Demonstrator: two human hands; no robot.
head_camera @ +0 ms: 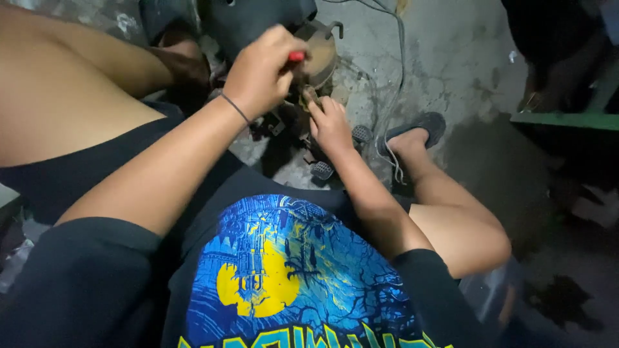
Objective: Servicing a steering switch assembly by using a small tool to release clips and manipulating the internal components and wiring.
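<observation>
The left hand [261, 71] is clenched round a red-handled tool [296, 57], its tip down by the right hand [330, 122], which pinches a small part [311, 95] against the rusty round machine piece [319, 55] on the floor between the knees. Grey cables [390, 96] trail over the stained concrete floor [451, 58] beside a sandalled foot [416, 132].

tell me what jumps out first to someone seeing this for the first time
The eye goes to the two hands meeting at top centre: the left hand closed around a red-handled tool, the right hand pinching a small part just below it, both over a rusty round metal piece on the concrete floor. Lower down, the bright blue and yellow print on the person's black shirt stands out.
</observation>
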